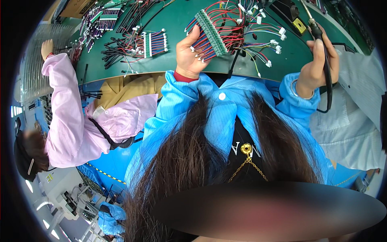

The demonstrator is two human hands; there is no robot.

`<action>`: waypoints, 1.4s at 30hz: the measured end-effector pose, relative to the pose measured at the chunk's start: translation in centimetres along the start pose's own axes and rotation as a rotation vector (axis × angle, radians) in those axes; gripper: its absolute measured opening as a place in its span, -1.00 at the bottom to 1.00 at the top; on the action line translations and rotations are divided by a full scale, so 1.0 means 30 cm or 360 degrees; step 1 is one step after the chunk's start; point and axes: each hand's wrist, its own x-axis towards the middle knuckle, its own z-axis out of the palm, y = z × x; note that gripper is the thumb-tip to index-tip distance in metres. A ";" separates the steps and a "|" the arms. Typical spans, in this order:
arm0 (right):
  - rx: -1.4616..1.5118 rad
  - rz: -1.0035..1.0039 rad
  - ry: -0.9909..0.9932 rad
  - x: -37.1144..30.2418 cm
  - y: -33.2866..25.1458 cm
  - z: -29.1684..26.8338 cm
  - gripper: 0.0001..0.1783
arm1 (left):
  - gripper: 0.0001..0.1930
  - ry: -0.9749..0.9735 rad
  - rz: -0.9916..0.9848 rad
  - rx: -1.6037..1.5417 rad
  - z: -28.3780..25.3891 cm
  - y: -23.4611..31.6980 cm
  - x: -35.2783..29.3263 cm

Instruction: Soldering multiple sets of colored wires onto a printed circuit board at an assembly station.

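Observation:
My left hand [188, 58] grips the near-left side of a green circuit board strip [211, 32], its thumb along the edge and its fingertips showing underneath. Red, blue and black wires run from the board, many of them ending in small white plugs [281, 33] to its right. In my right hand [316, 60], fingers wrapped round the handle, is a soldering iron [318, 33] whose metal shaft points away from me. The iron stays apart from the board. Its black cable hangs down past my wrist.
On the green bench [169, 16], a second wired board strip [148, 45] lies to the left, with more wired boards [108, 17] behind it. A black stand with a yellow part [299, 26] is near the iron. A co-worker in pink [68, 117] reaches over the bench at left; grey clothing [350, 117] is at right.

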 end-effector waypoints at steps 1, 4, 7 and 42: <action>-0.0005 -0.0002 0.0001 0.005 0.023 -0.005 -0.80 | -0.67 -0.0002 -0.0004 -0.0003 -0.010 0.001 0.002; -0.0124 0.0061 0.0058 0.006 0.105 0.016 -0.81 | -0.66 -0.0032 -0.0008 -0.0038 -0.037 0.024 -0.010; -0.0390 -0.0184 -0.0102 0.033 0.261 -0.033 -0.79 | -0.63 -0.0136 0.0016 -0.0068 -0.050 0.028 -0.014; -0.1227 -0.0624 -0.0617 0.090 0.474 -0.132 -0.70 | -0.65 -0.0225 -0.0104 -0.0278 -0.096 0.023 -0.009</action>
